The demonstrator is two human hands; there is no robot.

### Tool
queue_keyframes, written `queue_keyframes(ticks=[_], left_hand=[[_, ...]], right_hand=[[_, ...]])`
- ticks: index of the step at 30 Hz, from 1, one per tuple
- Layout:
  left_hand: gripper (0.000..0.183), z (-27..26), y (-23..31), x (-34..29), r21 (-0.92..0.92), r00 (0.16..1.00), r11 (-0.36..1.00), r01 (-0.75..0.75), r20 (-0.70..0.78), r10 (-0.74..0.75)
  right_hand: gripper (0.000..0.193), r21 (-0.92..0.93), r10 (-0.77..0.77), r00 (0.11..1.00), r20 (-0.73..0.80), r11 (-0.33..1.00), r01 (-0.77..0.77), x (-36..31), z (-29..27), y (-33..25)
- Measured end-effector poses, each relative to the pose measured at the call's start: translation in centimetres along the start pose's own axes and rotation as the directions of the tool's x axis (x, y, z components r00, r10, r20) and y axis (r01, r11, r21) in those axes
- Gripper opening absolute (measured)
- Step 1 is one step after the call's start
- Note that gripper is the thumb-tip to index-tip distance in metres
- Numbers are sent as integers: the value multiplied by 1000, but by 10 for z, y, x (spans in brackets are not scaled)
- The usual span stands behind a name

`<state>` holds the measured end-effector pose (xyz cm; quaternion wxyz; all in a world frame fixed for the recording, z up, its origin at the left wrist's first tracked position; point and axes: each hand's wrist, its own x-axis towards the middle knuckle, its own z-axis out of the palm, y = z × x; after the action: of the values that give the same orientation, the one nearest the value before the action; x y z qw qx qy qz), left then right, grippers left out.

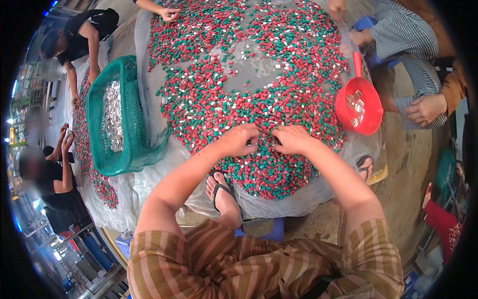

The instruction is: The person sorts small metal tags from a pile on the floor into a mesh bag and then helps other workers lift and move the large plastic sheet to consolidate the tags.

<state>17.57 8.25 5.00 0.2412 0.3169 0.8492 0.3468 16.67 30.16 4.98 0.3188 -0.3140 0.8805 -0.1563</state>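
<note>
Both my hands reach over a wide spread of small red, green and whitish pebble-like pieces point(279, 172). My left hand point(240, 139) is closed, its fingers curled down at the pieces. A small dark or silvery spot shows at its fingertips, too small to name. Facing it a short way to the right, my right hand point(294, 139) has thumb and fingers drawn together in a pinch. Something small and greyish shows there, but I cannot make out what it is. Whitish and silvery pieces lie scattered among the coloured ones.
On the left, a green net-lined basket point(94, 124) holds many silvery pieces point(113, 117). A red long-handled scoop point(369, 119) with several metallic pieces rests at the right. Translucent sheeting point(159, 187) lies beneath the heap. Other people's hands point(170, 14) work around the edges; a striped-trousered person point(406, 37) sits right.
</note>
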Motion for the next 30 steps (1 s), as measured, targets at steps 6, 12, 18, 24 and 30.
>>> queue_keyframes(ticks=[6,12,18,24,30], left_hand=[[14,18,9,9,-158,981,974,162,-82,-177],[41,47,37,26,325,939,897,298,72,-338],[44,24,48,48,469,802,840,275,371,-469],[27,6,24,24,386,787,863,326,395,-474],[22,-74,-67,-28,-303,867,823,480,20,-498]], right_hand=[[25,-20,-30,992,-119,999,27,1,15,13],[21,417,181,930,-321,908,-32,11,-10,44],[16,936,312,950,-7,337,-104,7,-16,55],[14,961,278,957,80,234,-148,4,-15,46],[9,992,190,977,100,58,-113,-7,-18,41]])
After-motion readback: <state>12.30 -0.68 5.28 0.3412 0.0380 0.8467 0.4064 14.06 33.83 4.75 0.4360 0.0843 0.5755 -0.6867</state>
